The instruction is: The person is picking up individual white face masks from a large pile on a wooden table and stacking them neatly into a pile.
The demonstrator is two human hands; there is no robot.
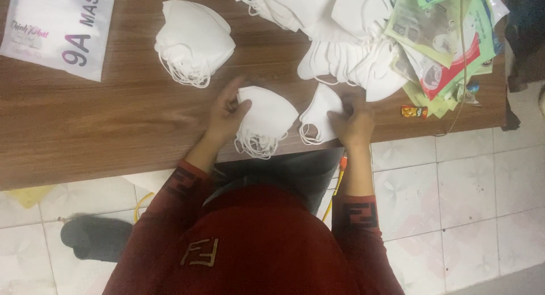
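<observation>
Near the middle of the frame, the left hand [226,114] rests on a small stack of white folded masks [267,116] at the near edge of the wooden desk [113,125]; its fingers are curled over the stack's left side, holding it in place. The right hand [353,123] presses a single white mask [322,116] flat just right of the stack, fingers bent down onto its right edge.

The stack's ear loops hang over the desk edge, so a nudge could tip the masks onto the tiled floor [454,204]. The loose loops could also snag on the fingers and drag neighbouring masks along.

A second stack [194,42] sits in the upper left-centre, well apart from both hands. A large heap of masks [335,39] and coloured packets [443,39] fills the upper right, with a white bag [57,28] in the upper left corner.
</observation>
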